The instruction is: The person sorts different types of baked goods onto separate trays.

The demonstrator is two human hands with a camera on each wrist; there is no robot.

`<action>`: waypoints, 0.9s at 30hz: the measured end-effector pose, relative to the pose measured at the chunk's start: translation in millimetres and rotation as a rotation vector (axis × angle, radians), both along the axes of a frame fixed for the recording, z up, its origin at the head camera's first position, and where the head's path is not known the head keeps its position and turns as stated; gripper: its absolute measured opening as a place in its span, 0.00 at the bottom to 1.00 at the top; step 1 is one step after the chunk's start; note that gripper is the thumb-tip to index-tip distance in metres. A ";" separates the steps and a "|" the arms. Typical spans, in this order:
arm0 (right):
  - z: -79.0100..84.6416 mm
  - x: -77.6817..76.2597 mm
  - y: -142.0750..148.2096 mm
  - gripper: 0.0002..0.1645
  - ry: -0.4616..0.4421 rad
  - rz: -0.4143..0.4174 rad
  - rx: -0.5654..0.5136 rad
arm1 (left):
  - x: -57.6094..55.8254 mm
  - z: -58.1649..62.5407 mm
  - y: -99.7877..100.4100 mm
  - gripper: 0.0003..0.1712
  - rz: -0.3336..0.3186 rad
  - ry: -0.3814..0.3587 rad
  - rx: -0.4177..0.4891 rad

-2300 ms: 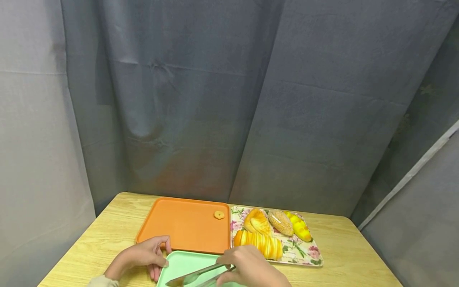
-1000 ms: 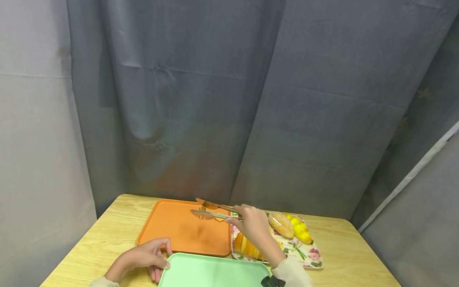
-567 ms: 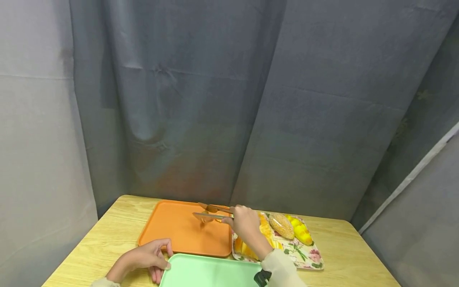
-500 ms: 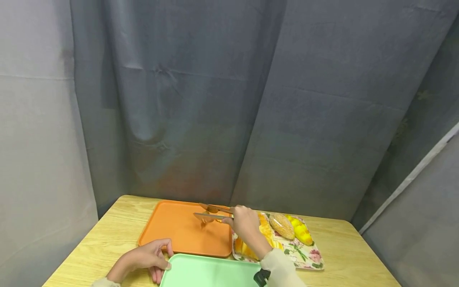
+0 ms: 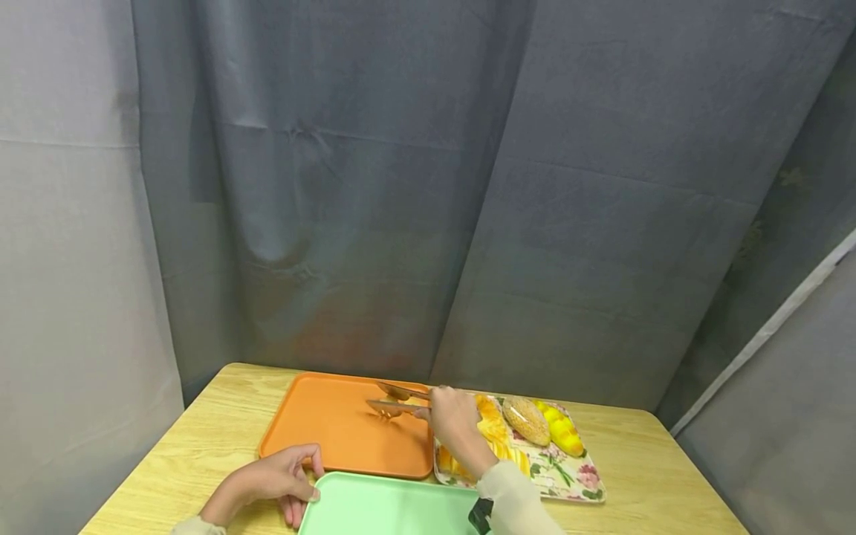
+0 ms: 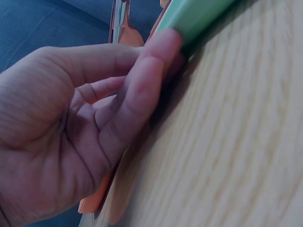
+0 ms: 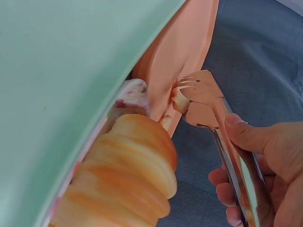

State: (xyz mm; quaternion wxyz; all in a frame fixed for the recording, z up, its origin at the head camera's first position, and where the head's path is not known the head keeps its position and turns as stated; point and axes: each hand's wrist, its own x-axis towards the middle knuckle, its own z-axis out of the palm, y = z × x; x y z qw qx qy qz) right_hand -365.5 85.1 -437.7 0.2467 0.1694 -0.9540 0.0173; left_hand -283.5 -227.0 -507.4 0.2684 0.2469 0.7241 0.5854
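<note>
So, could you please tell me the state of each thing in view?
Left hand: holding the green tray.
Right hand: gripping the tongs.
Tongs: tips apart, over the orange tray.
Small bun: between the tips; grip unclear.
Green tray: partly out of frame.
Orange tray: lying flat.
Floral tray: loaded with bread.
Loaf: sliced, partly hidden.
Pastry: partly hidden.
Seeded bun: whole.
Yellow bread: whole.

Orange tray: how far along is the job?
Looks done: one small pastry lies on the orange tray. In hand: the right hand holds tongs with another small piece at their tips; the left hand pinches the green tray. Left to do, probably: releasing that piece and withdrawing the tongs.
</note>
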 end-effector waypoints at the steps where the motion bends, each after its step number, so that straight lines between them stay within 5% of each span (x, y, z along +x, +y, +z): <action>1: -1.4 -0.5 -0.1 0.29 -0.011 0.000 -0.005 | 0.2 -0.3 0.0 0.18 0.002 0.000 -0.002; 17: 1.8 3.1 5.2 0.24 -0.030 0.048 -0.031 | -0.8 -1.1 -1.6 0.17 -0.021 0.011 0.012; 23: 4.5 15.2 12.2 0.26 0.067 0.134 0.003 | 0.0 -0.9 -1.4 0.18 -0.013 0.008 0.014; 27: 11.5 28.7 18.6 0.27 0.026 0.212 -0.024 | 0.8 -0.6 -1.2 0.17 -0.006 0.011 0.007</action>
